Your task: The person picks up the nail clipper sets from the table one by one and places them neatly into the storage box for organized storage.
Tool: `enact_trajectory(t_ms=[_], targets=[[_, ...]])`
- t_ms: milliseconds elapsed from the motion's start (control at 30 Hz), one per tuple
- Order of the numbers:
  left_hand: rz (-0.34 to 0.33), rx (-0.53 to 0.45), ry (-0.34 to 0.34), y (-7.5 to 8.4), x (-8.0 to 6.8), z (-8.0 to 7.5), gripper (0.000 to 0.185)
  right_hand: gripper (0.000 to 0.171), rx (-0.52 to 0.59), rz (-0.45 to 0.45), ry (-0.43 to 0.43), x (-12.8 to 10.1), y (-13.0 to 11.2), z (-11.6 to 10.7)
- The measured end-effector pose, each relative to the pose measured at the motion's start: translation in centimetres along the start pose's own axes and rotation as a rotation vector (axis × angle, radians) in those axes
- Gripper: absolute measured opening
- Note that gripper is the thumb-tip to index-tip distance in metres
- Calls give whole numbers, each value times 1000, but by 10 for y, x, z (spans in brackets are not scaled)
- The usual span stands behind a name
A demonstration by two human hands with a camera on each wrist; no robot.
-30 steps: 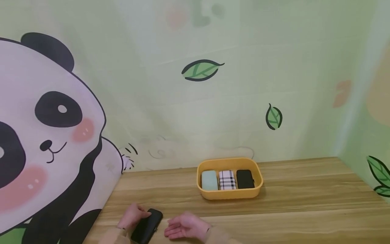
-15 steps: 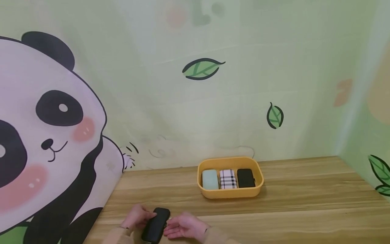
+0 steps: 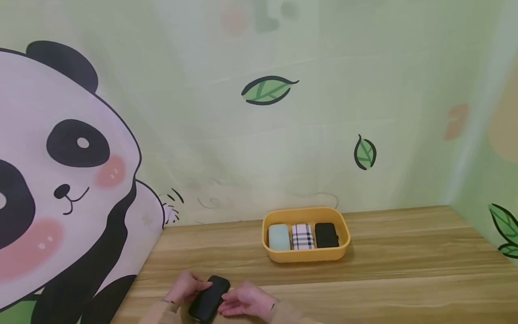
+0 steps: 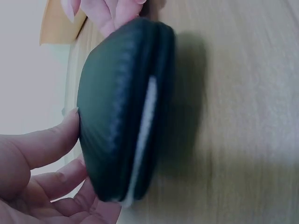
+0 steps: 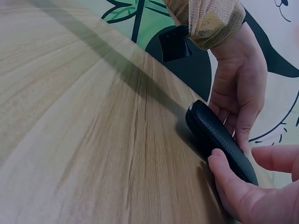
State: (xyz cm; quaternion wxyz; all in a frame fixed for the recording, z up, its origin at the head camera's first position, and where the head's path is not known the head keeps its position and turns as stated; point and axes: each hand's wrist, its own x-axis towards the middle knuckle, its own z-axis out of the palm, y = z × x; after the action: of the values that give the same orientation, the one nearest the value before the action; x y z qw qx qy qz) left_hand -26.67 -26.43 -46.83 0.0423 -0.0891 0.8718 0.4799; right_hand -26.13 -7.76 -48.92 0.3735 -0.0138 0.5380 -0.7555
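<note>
Fingers of both the left hand (image 3: 187, 288) and right hand (image 3: 243, 302) curled around a rounded, textured black case (image 3: 209, 298) near the wooden surface's (image 3: 404, 270) front edge.

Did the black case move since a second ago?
Yes. The black case has shifted right along the table, a little nearer the yellow tray.
</note>
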Motion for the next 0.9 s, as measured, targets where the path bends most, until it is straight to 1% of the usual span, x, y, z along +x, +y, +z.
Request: enact_trajectory(t_ms=[100, 267, 367, 433, 500, 633, 800, 900], targets=[[18, -7, -15, 0, 1, 0, 12, 18, -10, -21, 16, 0, -1, 0], [51, -121, -105, -1, 1, 0, 14, 13, 24, -43, 58, 1, -1, 2], [61, -156, -143, 2, 0, 2, 15, 9, 34, -54, 86, 1, -1, 2], [63, -158, -143, 4, 0, 2, 15, 8, 28, -60, 99, 1, -1, 2], [56, -152, -128, 7, 0, 4, 15, 8, 15, -61, 105, 1, -2, 2], [36, -130, -103, 12, -2, 6, 14, 16, -8, -65, 110, 0, -3, 0], [26, -139, -123, 14, -4, 8, 13, 23, -4, -80, 100, 0, -3, -3], [44, -149, -136, 15, -3, 8, 14, 25, 2, -83, 88, -1, -4, -6]])
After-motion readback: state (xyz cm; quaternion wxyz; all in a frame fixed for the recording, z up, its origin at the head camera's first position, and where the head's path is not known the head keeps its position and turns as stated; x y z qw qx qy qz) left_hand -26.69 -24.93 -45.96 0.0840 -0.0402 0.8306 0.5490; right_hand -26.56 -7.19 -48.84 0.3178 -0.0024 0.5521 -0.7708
